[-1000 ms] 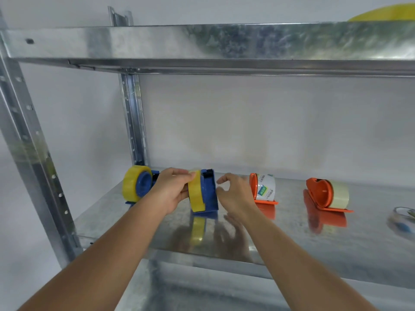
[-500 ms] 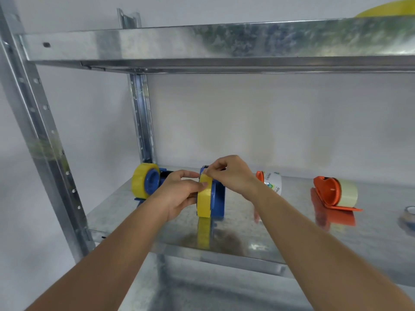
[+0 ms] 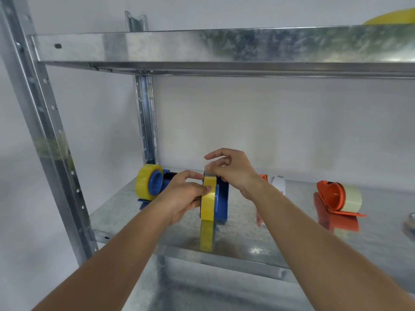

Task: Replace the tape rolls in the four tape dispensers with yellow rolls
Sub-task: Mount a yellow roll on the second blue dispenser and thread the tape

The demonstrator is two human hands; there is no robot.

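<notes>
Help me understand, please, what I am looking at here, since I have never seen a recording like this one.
There is no machine here: a person wears one wide-angle camera on the head, so you look forward and down along both bare arms. In front is a metal shelf. On it stand four tape dispensers: two blue ones carrying yellow rolls and two orange ones whose rolls are not yellow. The left hand steadies the yellow roll on the nearer blue dispenser, while the right hand pinches at the top of that roll, seemingly at the tape end. The far blue dispenser and the right orange dispenser stand untouched.
</notes>
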